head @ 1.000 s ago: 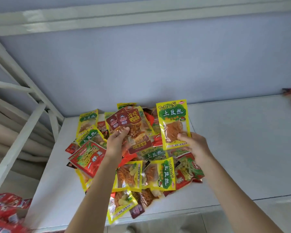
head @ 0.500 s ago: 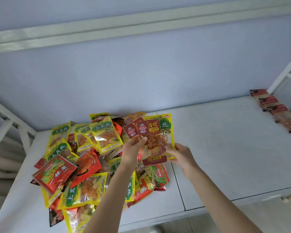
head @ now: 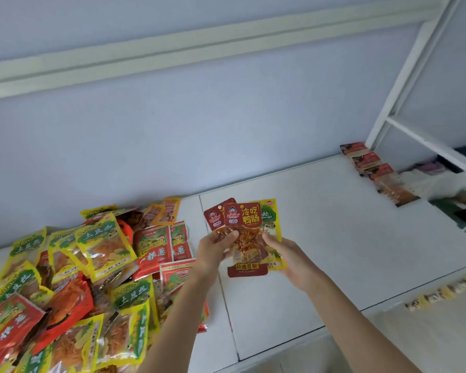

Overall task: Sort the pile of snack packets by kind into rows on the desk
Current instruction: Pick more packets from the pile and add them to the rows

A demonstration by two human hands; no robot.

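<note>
- The left hand [head: 213, 250] pinches the dark red packets [head: 244, 232] at their left edge, its fingers [head: 228, 235] curled over the clear window; a second dark red packet shows fanned out behind the front one.
- The right hand [head: 288, 254] grips the same held stack from the right side, thumb on the front, fingers behind; the yellow packet [head: 273, 219] sits at the back of the stack, its right edge and green label showing.
- The held stack hangs above the desk [head: 320, 238], just to the right of the pile [head: 78, 278] and apart from it.
- The pile of yellow, red and orange packets lies heaped on the left part of the desk, many overlapping, some reaching the front edge.
- Well to the right of the pile, at the far right corner of the desk, a row of dark red packets [head: 371, 168] lies along the edge, each overlapping the next.
- Right of the pile, past the desk's front edge, a blurred string of small yellow and white things [head: 441, 292] shows; what it is cannot be told.
- A white frame [head: 398, 84] rises behind the row at the desk's right end.
</note>
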